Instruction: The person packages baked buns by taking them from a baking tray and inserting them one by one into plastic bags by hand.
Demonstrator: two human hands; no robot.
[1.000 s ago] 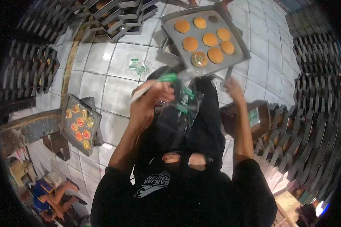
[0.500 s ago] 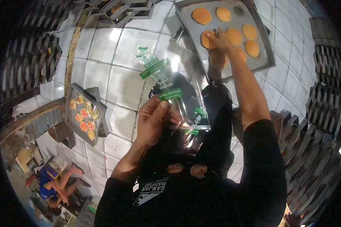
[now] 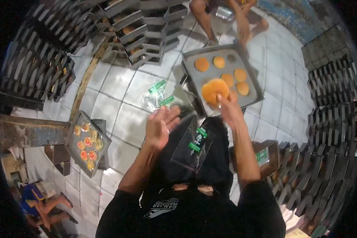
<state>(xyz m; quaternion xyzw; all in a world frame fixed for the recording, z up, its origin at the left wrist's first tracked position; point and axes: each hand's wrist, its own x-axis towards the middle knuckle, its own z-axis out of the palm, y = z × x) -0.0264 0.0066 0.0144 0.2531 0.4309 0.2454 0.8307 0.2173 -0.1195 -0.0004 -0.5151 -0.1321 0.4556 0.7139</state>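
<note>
My right hand (image 3: pixel 230 109) grips a round golden-brown bun (image 3: pixel 215 91), raised above a metal tray (image 3: pixel 192 49). Several more buns (image 3: pixel 240 74) lie flat in that tray. My left hand (image 3: pixel 160 127) is left of it, with fingertips pinched at the edge of a clear plastic bag (image 3: pixel 158 95) bearing green labels; its other fingers are slightly blurred. Across my lap rests a larger clear plastic packet (image 3: pixel 192 148) with green-and-white print.
Another tray (image 3: pixel 71 144) at left holds several decorated buns in clear wrapping. Stacked metal trays (image 3: pixel 142 35) stand at the upper left, with more stacks (image 3: pixel 333 119) along the right. One person (image 3: pixel 242 23) sits beyond the bun tray; another person (image 3: pixel 43 202) is at lower left.
My right hand has lifted a bun from the tray and brought it closer to me. My left hand has shifted slightly left and lower. The view has tilted up, revealing a seated person.
</note>
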